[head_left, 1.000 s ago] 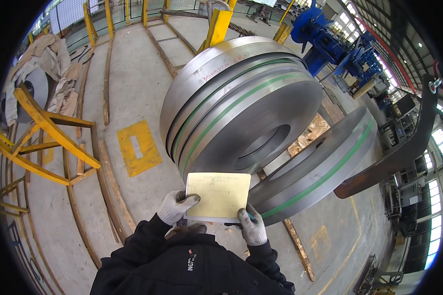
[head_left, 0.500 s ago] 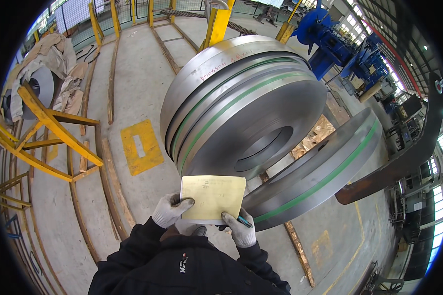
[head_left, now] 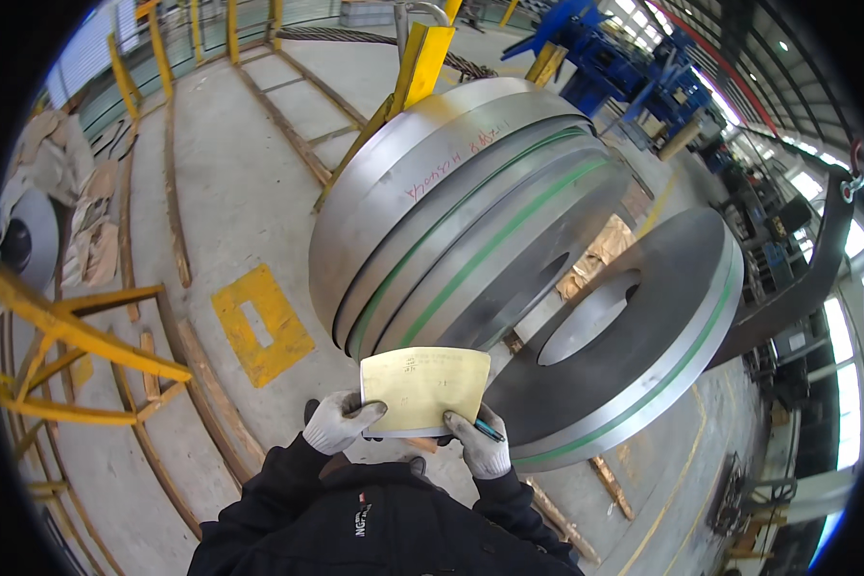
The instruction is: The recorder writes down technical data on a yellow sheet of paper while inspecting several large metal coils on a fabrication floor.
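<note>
We see bright, even daylight from windows [head_left: 840, 355] at three o'clock. Soft sheen on steel coils [head_left: 470, 221], little shadow on floor [head_left: 230, 192]. Centre sharp; we note bent edges, black fisheye rim all round.

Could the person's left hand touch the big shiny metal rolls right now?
Probably not right away. The left hand is busy gripping the yellowish paper, which sits between it and the steel coils. Nothing else blocks the way, though.

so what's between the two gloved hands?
In the head view, a yellowish card spans the gap between the left hand and right hand, gripped at both lower corners; the right also holds a pen.
</note>
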### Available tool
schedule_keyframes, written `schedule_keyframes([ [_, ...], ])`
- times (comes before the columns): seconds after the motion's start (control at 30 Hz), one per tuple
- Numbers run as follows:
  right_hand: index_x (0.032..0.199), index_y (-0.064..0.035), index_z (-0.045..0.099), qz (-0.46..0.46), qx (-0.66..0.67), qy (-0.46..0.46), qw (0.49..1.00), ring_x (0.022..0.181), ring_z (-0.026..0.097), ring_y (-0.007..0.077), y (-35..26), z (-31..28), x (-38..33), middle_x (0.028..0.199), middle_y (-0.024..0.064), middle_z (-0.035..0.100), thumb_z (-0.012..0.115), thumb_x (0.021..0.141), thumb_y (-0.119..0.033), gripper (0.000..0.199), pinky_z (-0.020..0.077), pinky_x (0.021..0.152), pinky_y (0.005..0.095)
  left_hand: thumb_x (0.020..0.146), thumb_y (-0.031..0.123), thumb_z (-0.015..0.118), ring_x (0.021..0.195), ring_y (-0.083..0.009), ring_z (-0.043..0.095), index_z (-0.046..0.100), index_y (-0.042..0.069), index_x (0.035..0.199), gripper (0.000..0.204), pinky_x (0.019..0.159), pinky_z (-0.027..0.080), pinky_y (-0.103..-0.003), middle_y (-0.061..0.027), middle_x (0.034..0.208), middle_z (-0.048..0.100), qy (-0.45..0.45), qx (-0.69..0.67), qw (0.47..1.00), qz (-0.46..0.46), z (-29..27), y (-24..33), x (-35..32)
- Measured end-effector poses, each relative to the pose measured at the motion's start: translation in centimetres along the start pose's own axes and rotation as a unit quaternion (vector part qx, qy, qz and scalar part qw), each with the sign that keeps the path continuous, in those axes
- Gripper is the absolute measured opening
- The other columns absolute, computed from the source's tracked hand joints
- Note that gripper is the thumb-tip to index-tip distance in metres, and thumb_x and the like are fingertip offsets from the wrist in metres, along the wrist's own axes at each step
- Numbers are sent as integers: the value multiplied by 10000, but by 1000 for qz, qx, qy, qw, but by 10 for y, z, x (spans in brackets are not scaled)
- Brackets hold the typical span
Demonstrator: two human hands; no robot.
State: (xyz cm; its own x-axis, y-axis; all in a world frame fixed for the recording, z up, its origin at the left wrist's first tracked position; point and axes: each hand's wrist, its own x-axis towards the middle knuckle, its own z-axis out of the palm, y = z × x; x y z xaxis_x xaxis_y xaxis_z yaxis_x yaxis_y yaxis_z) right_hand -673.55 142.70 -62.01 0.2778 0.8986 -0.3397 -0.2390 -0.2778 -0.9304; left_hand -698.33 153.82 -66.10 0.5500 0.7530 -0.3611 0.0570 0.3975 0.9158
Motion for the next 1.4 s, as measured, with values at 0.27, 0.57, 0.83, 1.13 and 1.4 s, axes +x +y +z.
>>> schedule_keyframes([
  [0.27, 1396, 61, 645, 29, -1, 61, 998, 923, 711, 142, -5, 98, 31, 1179, 104, 745, 737, 1026, -103, 415, 621, 774, 306, 1014, 281, 758, 857, -82, 628, 756, -58, 1207, 390, 766, 529, -278, -61, 1009, 769, -84, 3, 996, -16, -112, 13, 40],
  [0.57, 1454, 65, 616, 40, -32, 81, 995, 1033, 674, 109, -3, 127, 40, 1193, 82, 754, 777, 1023, -168, 516, 572, 903, 283, 1020, 239, 749, 919, -102, 663, 732, -57, 1260, 381, 817, 542, -287, -86, 1086, 783, -125, 9, 991, -44, -143, 37, 49],
  [0.83, 1443, 75, 618, 7, -16, 101, 995, 1123, 675, 143, -17, 121, 43, 1247, 117, 754, 785, 1026, -200, 527, 545, 986, 295, 1010, 228, 758, 888, -89, 644, 726, -67, 1265, 392, 782, 529, -279, -76, 1075, 776, -84, 8, 996, 5, -128, 39, 45],
  [1.13, 1414, 95, 636, -25, 38, 104, 994, 1114, 683, 146, 2, 82, 36, 1248, 115, 752, 767, 1033, -176, 485, 550, 984, 296, 1008, 254, 764, 807, -70, 591, 737, -61, 1248, 396, 714, 494, -273, -56, 1006, 756, -66, 80, 994, -21, -95, 48, 42],
  [1.4, 1360, 78, 669, -20, 53, 68, 996, 1089, 704, 155, -1, 82, 48, 1215, 124, 763, 735, 1043, -151, 396, 565, 971, 313, 1020, 264, 743, 906, -89, 634, 741, -71, 1239, 401, 788, 529, -286, -73, 1042, 771, -6, 91, 995, 25, -91, 48, 45],
])
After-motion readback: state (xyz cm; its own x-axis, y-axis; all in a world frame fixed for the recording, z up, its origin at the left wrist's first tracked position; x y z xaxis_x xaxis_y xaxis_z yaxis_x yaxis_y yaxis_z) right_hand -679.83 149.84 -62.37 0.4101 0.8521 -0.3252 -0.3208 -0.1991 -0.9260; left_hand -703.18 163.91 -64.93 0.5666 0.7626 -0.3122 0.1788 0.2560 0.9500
